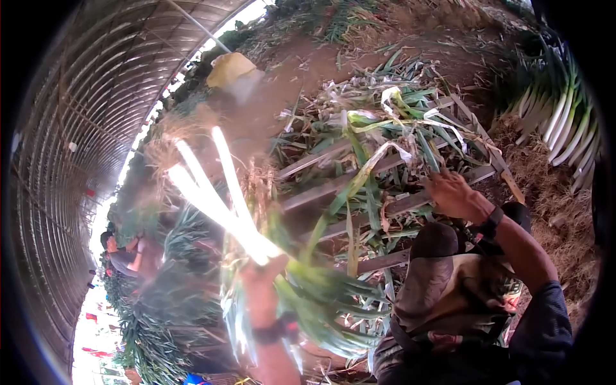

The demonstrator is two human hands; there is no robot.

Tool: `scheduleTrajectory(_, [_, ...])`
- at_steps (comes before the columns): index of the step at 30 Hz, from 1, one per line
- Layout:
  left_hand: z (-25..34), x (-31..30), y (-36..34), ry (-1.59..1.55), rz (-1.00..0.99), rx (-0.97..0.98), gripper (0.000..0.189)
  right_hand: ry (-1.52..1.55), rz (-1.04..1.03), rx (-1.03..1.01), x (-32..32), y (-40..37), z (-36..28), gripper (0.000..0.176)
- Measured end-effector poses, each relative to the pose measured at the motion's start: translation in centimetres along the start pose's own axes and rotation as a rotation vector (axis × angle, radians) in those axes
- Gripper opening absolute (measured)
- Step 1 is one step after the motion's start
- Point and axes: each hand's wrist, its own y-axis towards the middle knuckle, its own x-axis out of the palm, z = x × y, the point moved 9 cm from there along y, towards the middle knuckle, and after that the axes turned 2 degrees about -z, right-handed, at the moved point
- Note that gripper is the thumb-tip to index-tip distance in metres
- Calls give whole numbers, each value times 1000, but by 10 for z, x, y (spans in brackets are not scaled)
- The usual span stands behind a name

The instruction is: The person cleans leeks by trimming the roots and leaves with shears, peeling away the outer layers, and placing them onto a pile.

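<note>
My left hand (263, 276), smeared by motion, is closed around a few long green onions (215, 208). Their bright white stalks and stringy roots point up and to the left, while the green leaves (330, 301) fan out to the lower right. Over the heap of stripped leaves (378, 160), my right hand (452, 194) is held with its fingers apart and nothing visible in it. A dark band is on each wrist. The leaf heap partly covers a wooden slatted frame (321, 189).
Cleaned green onions (564, 115) lie in a bundle at the right, above brown root trimmings (571, 237). More leafy green onions (167, 301) are piled at left, near another person (125, 256). A yellowish sack (232, 69) is on the soil. A curved ribbed roof (83, 109) arches at left.
</note>
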Motion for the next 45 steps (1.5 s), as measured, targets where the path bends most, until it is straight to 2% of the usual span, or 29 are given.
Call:
scheduleTrajectory(1, [0, 4, 1, -10, 5, 46, 18, -153, 65, 0, 2, -20, 10, 40])
scheduleTrajectory(2, [-9, 6, 2, -4, -14, 3, 19, -304, 128, 0, 4, -41, 15, 43])
scheduleTrajectory(4, [-24, 10, 5, 13, -56, -81, 21, -169, 8, 131, 40, -71, 38, 48])
scheduleTrajectory(5, [-19, 16, 5, 27, -100, -52, 22, -100, -49, 196, 48, -77, 43, 50])
scheduleTrajectory(8, [-18, 28, 7, 41, -112, -55, 24, -30, -279, 242, 76, -81, 41, 51])
scheduleTrajectory(11, [-18, 31, 7, 133, -116, -77, 22, -206, -154, 132, 57, -68, 12, 51])
scheduleTrajectory(14, [-25, 30, 8, 152, -92, -98, 21, -349, -101, 115, 76, -76, 3, 46])
scheduleTrajectory(15, [-28, 26, 7, 159, -72, -140, 20, -291, -157, 183, 81, -81, 10, 46])
scheduleTrajectory(17, [-35, 23, 9, 92, -88, -95, 19, -176, -265, 313, 85, -88, 29, 44])
scheduleTrajectory(20, [-32, 21, 7, 59, -86, -108, 22, 138, -252, 353, 56, -86, 42, 45])
scheduleTrajectory(21, [-33, 19, 4, 62, -82, -132, 25, 264, -386, 538, 46, -89, 54, 47])
scheduleTrajectory(24, [-38, 17, 5, 46, -88, -118, 25, 855, -408, 479, -41, -75, 27, 56])
scheduleTrajectory(26, [-39, 18, 4, 78, -90, -108, 25, 1042, 53, -274, -91, -64, -17, 64])
scheduleTrajectory(28, [-41, 20, 4, 109, -97, -105, 25, 1544, -235, -216, -96, -67, -50, 45])
scheduleTrajectory(29, [-43, 20, 4, 124, -104, -108, 24, 1771, -369, -136, -106, -66, -70, 48])
scheduleTrajectory(30, [-44, 21, 4, 140, -112, -110, 24, 1699, -475, -121, -108, -70, -83, 44])
scheduleTrajectory(32, [-41, 26, -1, 133, -84, -109, 23, 1535, -682, -114, -114, -81, -107, 51])
scheduleTrajectory(34, [-38, 27, -2, 139, -78, -115, 23, 1751, -626, -59, -134, -79, -127, 45])
scheduleTrajectory(37, [-41, 27, -3, 122, -83, -119, 22, 1606, -650, -41, -117, -75, -134, 51])
scheduleTrajectory(40, [-42, 24, -4, 111, -89, -202, 21, 1400, -742, -162, -104, -80, -137, 59])
scheduleTrajectory(43, [-51, 17, -4, 122, -66, -156, 22, 1727, -719, 27, -132, -75, -130, 60])
scheduleTrajectory(45, [-46, 22, -4, 71, -81, -181, 22, 1439, -886, -87, -117, -72, -148, 53])
